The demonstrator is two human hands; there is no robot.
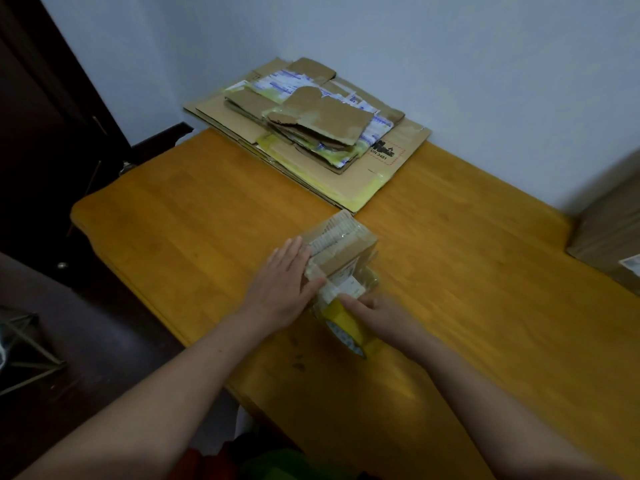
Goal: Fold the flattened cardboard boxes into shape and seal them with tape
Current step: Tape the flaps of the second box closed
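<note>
A small folded cardboard box (349,249) with old tape and labels stands on the wooden table (467,271) near its middle. My left hand (285,282) lies flat against the box's left side, fingers together, thumb on its near face. My right hand (381,315) holds a yellow tape roll (344,329) right at the box's near side, with clear tape running from the roll onto the box. A stack of flattened cardboard boxes (311,133) lies at the table's far edge against the wall.
A brown cardboard box (613,233) stands at the table's right edge by the wall. Dark furniture (52,133) fills the left side beyond the table. The table's near-left edge (156,299) runs diagonally below my left forearm.
</note>
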